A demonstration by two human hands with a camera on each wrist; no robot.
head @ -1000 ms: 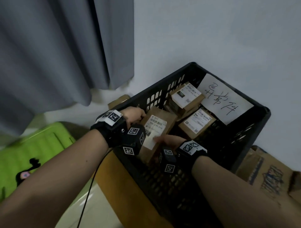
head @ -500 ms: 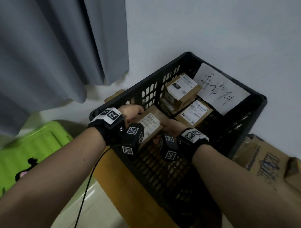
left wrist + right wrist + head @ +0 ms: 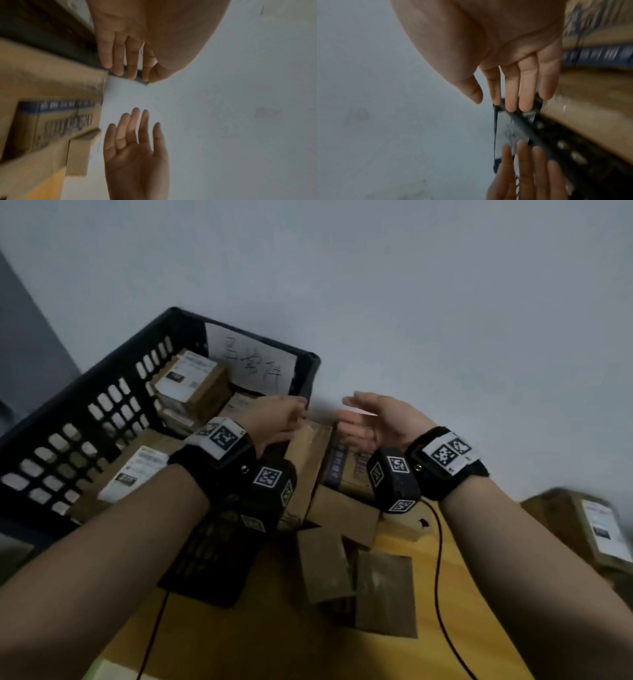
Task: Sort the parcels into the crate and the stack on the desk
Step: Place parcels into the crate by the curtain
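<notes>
head view, left to right: the black crate [image 3: 85, 419] sits at far left on the desk [image 3: 394, 659], holding labelled parcels [image 3: 186, 380] and a handwritten paper sign [image 3: 251, 361] propped on its far wall; one more labelled parcel [image 3: 137, 470] lies at its near side. i see my left hand [image 3: 274, 419] above the crate's right corner, fingers straight and loose, gripping nothing. just right of the crate, a pile of brown boxes [image 3: 342, 508] rests on the desk below both palms. my right hand [image 3: 380, 419] hovers spread wide, palm turned inward, empty. far right, a blurred carton [image 3: 596, 529] with a white label. left wrist view: left fingers [image 3: 118, 56] extended over the crate rim, the right hand [image 3: 135, 151] facing them, apart. right wrist view: right fingers [image 3: 527, 83] straight and parted
</notes>
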